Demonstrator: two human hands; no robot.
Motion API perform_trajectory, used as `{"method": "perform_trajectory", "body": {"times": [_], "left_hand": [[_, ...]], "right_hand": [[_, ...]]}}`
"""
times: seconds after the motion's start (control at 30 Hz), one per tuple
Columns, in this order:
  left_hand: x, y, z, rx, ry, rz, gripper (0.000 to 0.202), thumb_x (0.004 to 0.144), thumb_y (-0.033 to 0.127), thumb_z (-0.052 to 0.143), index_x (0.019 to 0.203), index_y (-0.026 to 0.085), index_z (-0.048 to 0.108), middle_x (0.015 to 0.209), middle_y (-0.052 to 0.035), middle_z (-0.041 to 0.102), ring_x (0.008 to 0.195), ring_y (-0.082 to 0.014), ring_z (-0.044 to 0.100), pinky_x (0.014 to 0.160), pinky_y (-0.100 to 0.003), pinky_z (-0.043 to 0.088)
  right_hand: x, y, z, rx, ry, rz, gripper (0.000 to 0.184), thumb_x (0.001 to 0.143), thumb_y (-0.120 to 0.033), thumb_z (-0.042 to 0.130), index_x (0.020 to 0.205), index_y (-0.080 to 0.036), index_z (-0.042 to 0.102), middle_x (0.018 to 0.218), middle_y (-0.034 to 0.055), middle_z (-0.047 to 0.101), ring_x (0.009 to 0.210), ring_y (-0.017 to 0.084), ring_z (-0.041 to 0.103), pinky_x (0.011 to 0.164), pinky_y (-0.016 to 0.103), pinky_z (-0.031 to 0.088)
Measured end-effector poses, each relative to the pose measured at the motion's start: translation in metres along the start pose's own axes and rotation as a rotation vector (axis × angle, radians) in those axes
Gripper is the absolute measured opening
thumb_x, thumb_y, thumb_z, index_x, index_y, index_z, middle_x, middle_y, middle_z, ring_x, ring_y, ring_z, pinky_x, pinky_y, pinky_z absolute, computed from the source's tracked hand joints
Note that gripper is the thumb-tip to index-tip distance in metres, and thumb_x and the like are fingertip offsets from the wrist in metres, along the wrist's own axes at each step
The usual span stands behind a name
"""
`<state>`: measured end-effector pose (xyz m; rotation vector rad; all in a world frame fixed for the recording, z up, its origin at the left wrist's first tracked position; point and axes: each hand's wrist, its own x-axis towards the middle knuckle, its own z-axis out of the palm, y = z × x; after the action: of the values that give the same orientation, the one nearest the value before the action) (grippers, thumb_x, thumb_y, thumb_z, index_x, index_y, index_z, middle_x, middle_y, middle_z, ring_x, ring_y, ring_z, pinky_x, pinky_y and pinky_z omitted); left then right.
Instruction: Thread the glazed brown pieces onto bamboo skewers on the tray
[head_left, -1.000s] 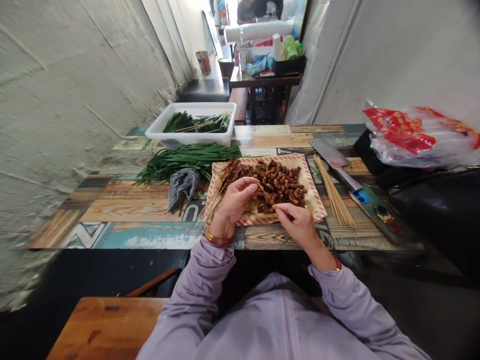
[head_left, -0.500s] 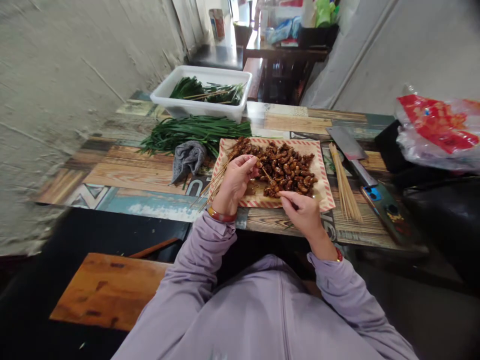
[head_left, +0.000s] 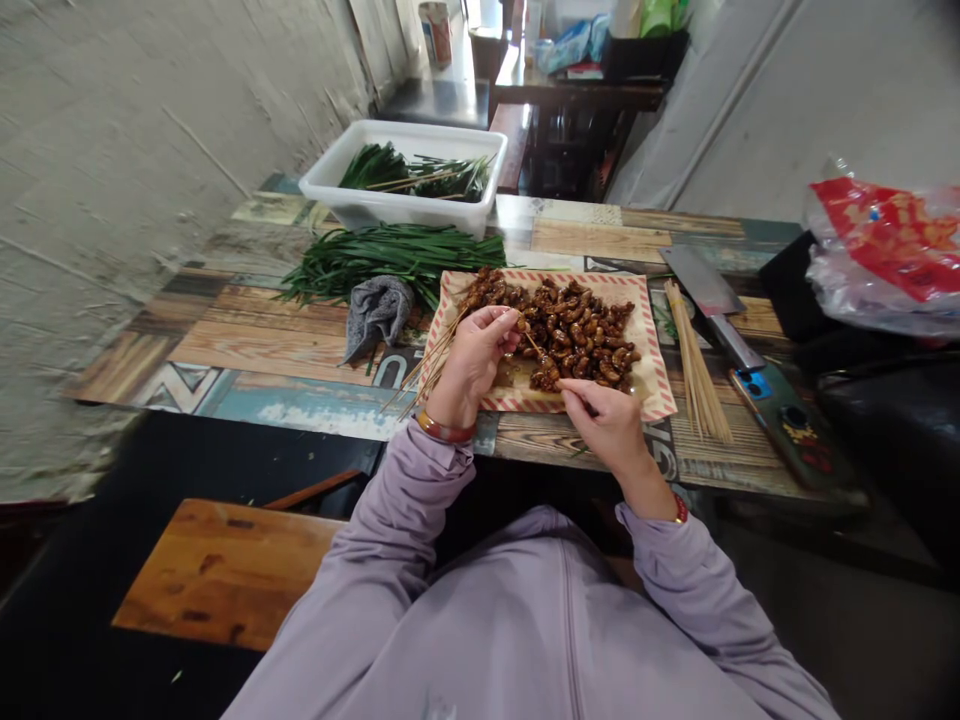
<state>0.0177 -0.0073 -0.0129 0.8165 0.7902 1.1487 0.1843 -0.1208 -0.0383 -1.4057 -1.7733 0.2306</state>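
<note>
My left hand [head_left: 480,352] is closed in a pinch on a thin wooden skewer [head_left: 532,342], with a brown glazed piece at its fingertips. The stick slants down to the right toward my right hand [head_left: 604,418]. That hand's thumb and finger are pinched together on a dark brown, sauce-coated piece [head_left: 546,376], which looks like an insect pupa. Behind both hands lies a heap of similar glossy pieces [head_left: 589,335] on a tray with a red-striped border [head_left: 660,375]. Loaded skewers [head_left: 435,355] rest at the tray's left, their bare sticks poking past its edge.
Bare skewers [head_left: 697,370], a cleaver [head_left: 705,285] and a phone [head_left: 787,420] lie to the right, by a plastic bag [head_left: 885,250]. Left of the tray are a grey cloth [head_left: 379,312] and green chives [head_left: 397,255]. A white tub [head_left: 405,205] stands behind.
The view has shifted slightly. Both hands keep nearly the same pose over the tray, and the skewer between them is at about the same slant.
</note>
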Motion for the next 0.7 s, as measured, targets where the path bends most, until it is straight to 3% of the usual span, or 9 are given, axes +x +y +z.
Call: {"method": "perform_trajectory", "body": {"times": [0.7], "left_hand": [[-0.0023, 0.0014, 0.0032, 0.017, 0.033, -0.002, 0.03, 0.062, 0.03, 0.078, 0.078, 0.015, 0.058, 0.063, 0.0049, 0.055, 0.054, -0.0055, 0.053, 0.053, -0.02, 0.038]], "right_hand": [[0.0009, -0.0018, 0.0006, -0.038, 0.025, -0.004, 0.023, 0.089, -0.024, 0.052, 0.095, -0.022, 0.074, 0.094, 0.0034, 0.076, 0.083, 0.017, 0.073, 0.078, 0.027, 0.058]]}}
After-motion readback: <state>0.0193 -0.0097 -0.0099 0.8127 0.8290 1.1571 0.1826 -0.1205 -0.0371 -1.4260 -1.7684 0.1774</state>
